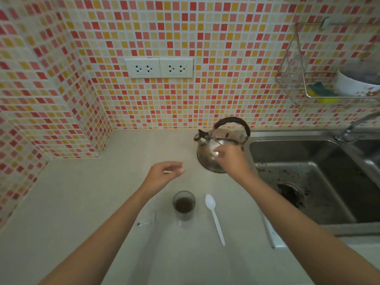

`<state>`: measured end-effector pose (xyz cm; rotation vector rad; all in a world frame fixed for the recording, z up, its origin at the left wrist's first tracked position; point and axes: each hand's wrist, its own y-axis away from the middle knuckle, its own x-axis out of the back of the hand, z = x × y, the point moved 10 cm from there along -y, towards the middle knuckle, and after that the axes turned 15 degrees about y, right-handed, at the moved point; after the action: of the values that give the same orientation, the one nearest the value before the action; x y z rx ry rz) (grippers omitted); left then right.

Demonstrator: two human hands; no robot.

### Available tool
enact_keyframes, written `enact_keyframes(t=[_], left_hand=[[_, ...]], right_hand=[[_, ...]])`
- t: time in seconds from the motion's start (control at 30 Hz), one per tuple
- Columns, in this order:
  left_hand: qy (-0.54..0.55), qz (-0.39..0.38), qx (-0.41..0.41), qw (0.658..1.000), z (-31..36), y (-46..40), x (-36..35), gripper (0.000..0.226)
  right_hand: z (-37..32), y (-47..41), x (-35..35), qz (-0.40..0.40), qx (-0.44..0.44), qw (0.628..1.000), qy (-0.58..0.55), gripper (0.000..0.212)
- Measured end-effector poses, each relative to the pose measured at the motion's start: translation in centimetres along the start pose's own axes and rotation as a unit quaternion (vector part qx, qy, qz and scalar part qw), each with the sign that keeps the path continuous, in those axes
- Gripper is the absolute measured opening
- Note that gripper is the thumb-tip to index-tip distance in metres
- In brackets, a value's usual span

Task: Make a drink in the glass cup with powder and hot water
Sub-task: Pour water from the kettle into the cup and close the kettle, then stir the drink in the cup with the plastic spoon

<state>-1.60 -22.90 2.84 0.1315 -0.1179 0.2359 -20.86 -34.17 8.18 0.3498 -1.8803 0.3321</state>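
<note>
The glass cup [184, 205] stands on the counter near me, with dark brown powder at its bottom. To its right lies a white plastic spoon [214, 219], bowl pointing away from me. A steel kettle [213, 145] with a black handle sits further back, beside the sink. My right hand [231, 159] is in front of the kettle's body, fingertips pinched on a small white bit that is blurred. My left hand [164, 171] hovers above the counter behind the cup. Its fingers are loosely curled, with a pale sliver between them that I cannot make out.
A steel sink [308, 171] with dark specks lies to the right, its tap [349, 128] behind it. A wire rack [308, 83] with a sponge and a bowl hangs on the tiled wall, near two socket plates [159, 67]. Left of the cup lies a clear wrapper-like thing [146, 223]. A flat white strip [269, 231] rests by the sink's edge.
</note>
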Motion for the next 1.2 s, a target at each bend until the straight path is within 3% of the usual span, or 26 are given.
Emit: enact_keyframes(t=[0.3, 0.83, 1.0, 1.2], left_hand=[[0.021, -0.043, 0.025, 0.999, -5.1, 5.3, -2.3, 0.082], [0.030, -0.026, 0.037, 0.999, -6.6, 6.5, -1.9, 0.084], [0.039, -0.021, 0.037, 0.998, -6.7, 6.6, -1.9, 0.080], [0.051, -0.023, 0.042, 0.998, -6.7, 6.6, -1.9, 0.079]], right_hand=[[5.1, 12.4, -11.1, -0.137, -0.205, 0.968, -0.037, 0.032], [7.3, 17.5, -14.4, -0.181, -0.322, 0.928, -0.051, 0.019], [7.6, 16.9, -12.5, -0.104, -0.332, 0.927, -0.137, 0.007], [5.7, 15.0, -4.6, 0.089, -0.253, 0.911, -0.315, 0.009]])
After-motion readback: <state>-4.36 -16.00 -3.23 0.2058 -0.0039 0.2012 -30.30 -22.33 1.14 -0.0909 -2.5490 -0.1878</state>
